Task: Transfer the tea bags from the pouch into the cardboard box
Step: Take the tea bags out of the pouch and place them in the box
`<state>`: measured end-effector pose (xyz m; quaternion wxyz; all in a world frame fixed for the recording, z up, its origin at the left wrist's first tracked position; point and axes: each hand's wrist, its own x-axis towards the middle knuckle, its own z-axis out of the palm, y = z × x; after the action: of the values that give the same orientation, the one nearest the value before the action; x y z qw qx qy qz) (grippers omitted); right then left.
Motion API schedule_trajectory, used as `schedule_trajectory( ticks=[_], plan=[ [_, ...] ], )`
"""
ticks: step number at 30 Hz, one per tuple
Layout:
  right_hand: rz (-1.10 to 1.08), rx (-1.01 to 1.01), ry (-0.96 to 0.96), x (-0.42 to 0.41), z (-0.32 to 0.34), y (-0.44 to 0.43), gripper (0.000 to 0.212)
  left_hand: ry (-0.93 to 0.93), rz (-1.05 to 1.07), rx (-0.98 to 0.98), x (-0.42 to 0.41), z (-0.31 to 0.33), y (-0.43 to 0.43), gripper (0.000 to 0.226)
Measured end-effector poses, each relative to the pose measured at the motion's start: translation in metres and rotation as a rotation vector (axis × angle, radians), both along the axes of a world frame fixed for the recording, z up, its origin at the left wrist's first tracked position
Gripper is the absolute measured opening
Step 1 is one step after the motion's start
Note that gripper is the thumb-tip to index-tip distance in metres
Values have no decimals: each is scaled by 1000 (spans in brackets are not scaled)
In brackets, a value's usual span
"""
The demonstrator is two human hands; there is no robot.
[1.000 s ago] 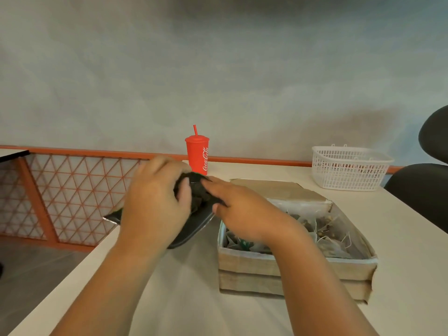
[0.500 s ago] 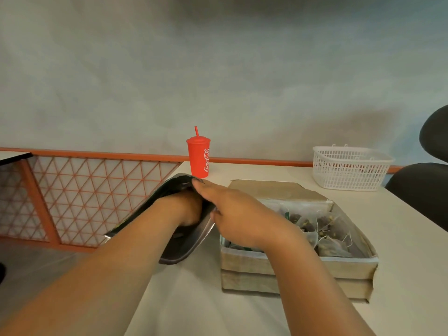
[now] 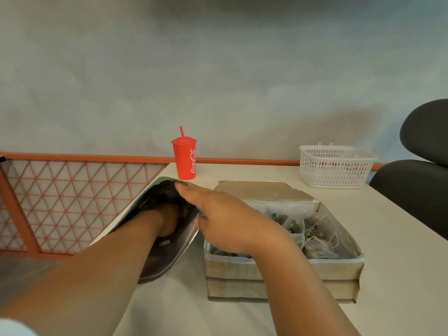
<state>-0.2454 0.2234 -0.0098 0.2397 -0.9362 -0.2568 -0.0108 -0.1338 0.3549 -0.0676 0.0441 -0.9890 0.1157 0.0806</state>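
A dark foil pouch (image 3: pixel 167 258) lies tilted on the table's left edge with its mouth held wide. My left hand (image 3: pixel 168 220) is sunk inside the pouch past the wrist, so its fingers are hidden. My right hand (image 3: pixel 225 221) grips the pouch's right rim, thumb on the near side and index finger stretched along the top edge. Right of the pouch stands the cardboard box (image 3: pixel 281 280), open, lined with clear plastic. Several mesh tea bags (image 3: pixel 312 229) with strings lie in it.
A red Coca-Cola cup (image 3: pixel 185 158) with a straw stands behind the pouch near the wall. A white plastic basket (image 3: pixel 335 167) sits at the back right. A black chair (image 3: pixel 417 185) is at the right edge. An orange lattice panel (image 3: pixel 72 202) borders the table's left.
My left hand went from gripping the pouch's outside to reaching deep inside it. The pouch mouth has opened wider, and my right hand now holds the rim.
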Motion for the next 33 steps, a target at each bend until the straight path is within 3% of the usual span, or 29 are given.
schedule_trajectory(
  ticks=[9,13,17,24,33],
  plan=[
    [-87,51,-15,7,-3,-7,71,-108,-48,40,-6,18,-8,37],
    [-144,96,-3,9,-4,-13,71,-167,-174,-17,-41,51,-7,20],
    [-190,165,-11,12,-6,-19,68,-180,-269,-232,-72,92,12,17],
    [-202,159,-6,17,-12,-11,67,-176,-480,-800,-72,115,51,18],
    [-182,187,-41,18,-16,5,61,-145,-640,-1098,-58,88,65,25]
  ],
)
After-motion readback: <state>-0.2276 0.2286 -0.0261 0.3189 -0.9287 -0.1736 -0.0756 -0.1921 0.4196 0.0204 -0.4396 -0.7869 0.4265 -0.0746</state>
